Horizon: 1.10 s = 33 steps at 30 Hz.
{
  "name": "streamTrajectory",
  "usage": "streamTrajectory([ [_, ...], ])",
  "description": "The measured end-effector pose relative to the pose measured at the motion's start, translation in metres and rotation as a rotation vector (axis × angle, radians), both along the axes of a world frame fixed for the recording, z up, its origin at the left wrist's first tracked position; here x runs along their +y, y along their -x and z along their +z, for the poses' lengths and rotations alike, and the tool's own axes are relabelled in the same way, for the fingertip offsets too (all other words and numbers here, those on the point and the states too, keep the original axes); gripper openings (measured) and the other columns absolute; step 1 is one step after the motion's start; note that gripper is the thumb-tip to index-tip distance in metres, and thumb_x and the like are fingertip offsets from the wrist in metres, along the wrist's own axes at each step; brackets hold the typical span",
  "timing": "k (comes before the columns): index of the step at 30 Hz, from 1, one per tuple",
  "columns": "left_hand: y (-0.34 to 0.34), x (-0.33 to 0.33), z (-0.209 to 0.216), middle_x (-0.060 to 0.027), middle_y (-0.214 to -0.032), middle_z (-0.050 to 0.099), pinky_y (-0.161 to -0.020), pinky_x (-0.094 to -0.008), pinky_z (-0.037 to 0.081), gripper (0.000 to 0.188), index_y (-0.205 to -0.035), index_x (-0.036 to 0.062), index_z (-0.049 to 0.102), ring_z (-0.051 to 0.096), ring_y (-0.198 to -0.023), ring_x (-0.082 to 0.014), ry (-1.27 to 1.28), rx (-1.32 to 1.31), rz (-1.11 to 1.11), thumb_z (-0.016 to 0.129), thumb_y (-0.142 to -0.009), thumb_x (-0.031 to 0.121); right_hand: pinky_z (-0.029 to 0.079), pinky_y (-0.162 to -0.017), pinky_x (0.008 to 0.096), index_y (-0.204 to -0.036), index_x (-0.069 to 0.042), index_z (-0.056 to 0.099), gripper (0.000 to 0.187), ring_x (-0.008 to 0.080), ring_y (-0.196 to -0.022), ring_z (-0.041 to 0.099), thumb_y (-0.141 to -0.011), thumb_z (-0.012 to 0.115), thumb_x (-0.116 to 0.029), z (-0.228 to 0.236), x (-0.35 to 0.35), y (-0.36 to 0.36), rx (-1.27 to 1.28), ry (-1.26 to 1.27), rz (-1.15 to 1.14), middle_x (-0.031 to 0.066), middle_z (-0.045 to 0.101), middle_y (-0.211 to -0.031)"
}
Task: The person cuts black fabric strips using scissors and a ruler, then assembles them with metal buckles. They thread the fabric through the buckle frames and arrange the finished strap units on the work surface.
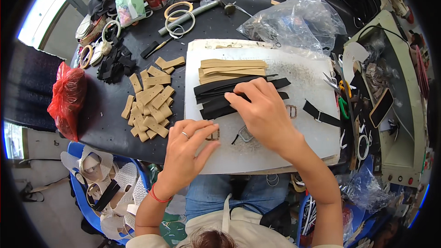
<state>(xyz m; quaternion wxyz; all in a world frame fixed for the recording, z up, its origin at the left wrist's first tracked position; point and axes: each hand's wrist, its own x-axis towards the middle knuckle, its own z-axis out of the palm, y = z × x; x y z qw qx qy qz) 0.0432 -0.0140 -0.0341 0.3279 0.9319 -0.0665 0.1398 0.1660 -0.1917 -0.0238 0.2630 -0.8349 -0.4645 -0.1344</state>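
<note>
My right hand (262,112) reaches over a stack of black straps (216,107) on a white board (271,158). Its fingers are curled together at the straps and appear to pinch one; part of the grip is hidden under the hand. My left hand (187,146) is open, thumb apart from the fingers, its tips beside a small metal buckle (214,134). Between the hands lies a small clear, oval-looking piece (246,133). Another buckle (291,111) sits right of my right hand. Farther right is a black strap with a buckle on it (321,115).
Tan straps (232,66) lie behind the black ones. A heap of short tan strips (149,105) is left of the board. Scissors (331,82) lie at the right, a hammer (202,11) and clear plastic bag (296,20) at the back. A blue basket (80,188) stands lower left.
</note>
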Motion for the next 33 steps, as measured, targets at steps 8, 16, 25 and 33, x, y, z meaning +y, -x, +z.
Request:
streamTrajectory([
  [8,0.001,-0.01,0.005,-0.0127,-0.1,0.061,-0.076,-0.0388,0.047,0.029,-0.105,0.001,0.062,0.057,-0.088,-0.0325,0.023,-0.036,0.062,0.07,-0.077,0.002,0.045,-0.08,0.0373,-0.096,0.0,0.062,0.018,0.0289,-0.088,0.058,-0.079,0.057,0.002,0.007,-0.001,0.0,-0.065,-0.176,-0.138,0.0115,0.061,-0.093],
  [16,0.016,-0.038,0.004,-0.0149,-0.103,0.065,-0.082,-0.0295,0.057,0.027,-0.118,-0.0079,0.057,0.065,-0.093,-0.0165,1.227,0.287,0.12,0.057,-0.093,0.005,0.047,-0.054,0.0313,-0.096,0.0,0.066,0.022,0.0238,-0.062,0.059,-0.075,0.071,0.004,0.024,-0.033,0.102,0.159,-0.273,-0.28,0.011,0.063,-0.08],
  [25,0.018,-0.066,0.002,-0.0168,-0.111,0.064,-0.087,-0.0302,0.054,0.028,-0.119,-0.0072,0.057,0.065,-0.098,-0.0189,1.222,0.231,0.109,0.053,-0.094,0.002,0.043,-0.046,0.0294,-0.096,-0.005,0.067,0.024,0.0182,-0.052,0.055,-0.073,0.072,-0.001,0.015,-0.036,0.106,0.085,-0.198,-0.262,0.0033,0.056,-0.068],
  [33,0.021,-0.071,0.002,-0.0186,-0.119,0.062,-0.083,-0.0283,0.055,0.028,-0.117,-0.002,0.063,0.066,-0.098,-0.0192,0.77,0.115,0.127,0.055,-0.089,-0.004,0.041,-0.045,0.0308,-0.086,-0.007,0.064,0.014,0.0185,-0.051,0.054,-0.075,0.073,-0.009,0.017,-0.026,0.092,0.113,-0.096,-0.287,0.0032,0.051,-0.064],
])
